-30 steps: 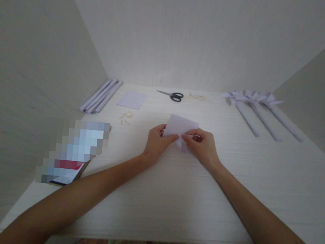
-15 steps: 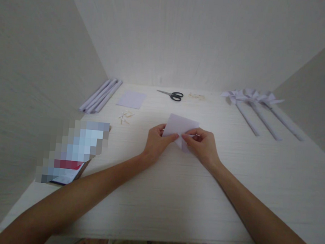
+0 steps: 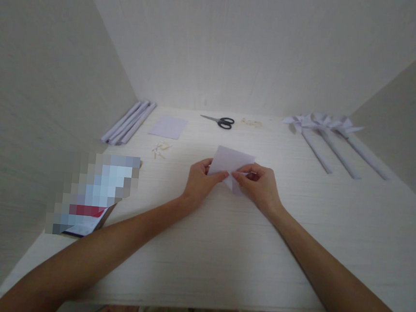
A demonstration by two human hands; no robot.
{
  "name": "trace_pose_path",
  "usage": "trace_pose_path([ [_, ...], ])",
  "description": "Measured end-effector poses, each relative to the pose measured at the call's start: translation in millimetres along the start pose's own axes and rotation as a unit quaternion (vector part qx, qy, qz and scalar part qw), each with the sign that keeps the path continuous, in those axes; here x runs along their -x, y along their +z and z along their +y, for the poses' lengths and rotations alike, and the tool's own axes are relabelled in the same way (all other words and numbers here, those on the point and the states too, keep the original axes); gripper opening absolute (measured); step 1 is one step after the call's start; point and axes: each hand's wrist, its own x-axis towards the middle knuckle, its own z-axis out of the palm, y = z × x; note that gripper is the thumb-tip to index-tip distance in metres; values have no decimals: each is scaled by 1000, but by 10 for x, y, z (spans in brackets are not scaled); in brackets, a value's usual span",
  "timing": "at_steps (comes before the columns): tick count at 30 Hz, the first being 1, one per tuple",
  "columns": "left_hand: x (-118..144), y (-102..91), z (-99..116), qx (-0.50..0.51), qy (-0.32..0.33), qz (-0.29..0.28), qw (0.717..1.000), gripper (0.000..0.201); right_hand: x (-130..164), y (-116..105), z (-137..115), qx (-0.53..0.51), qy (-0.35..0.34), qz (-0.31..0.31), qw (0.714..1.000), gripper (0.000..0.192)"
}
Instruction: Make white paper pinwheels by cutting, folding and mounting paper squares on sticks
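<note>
A pale sheet of paper point(image 3: 231, 159) is held above the middle of the white table, its lower part cut or folded into flaps. My left hand point(image 3: 199, 182) grips its left side, thumb on top and fingers behind. On the right, my right hand point(image 3: 260, 185) pinches a flap near the sheet's middle, thumb and forefinger close to the left thumb tip. The lower right part of the paper is partly hidden by my right hand. Whether anything small sits between the fingertips I cannot make out.
Scissors point(image 3: 220, 122) lie at the back, beside small pale bits point(image 3: 251, 123). Rolled paper sticks point(image 3: 130, 122), a square sheet point(image 3: 169, 127) and small sticks point(image 3: 161, 149) are at left. A blurred-out tablet-like device point(image 3: 97, 199) leans nearer. Three paper pinwheels point(image 3: 322, 124) lie at right.
</note>
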Motion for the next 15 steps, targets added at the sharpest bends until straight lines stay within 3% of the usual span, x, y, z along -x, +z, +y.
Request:
trace_pose_path([
  [15, 0, 6, -1, -15, 4, 13, 1000, 35, 9, 16, -18, -12, 13, 2, 1000, 21],
])
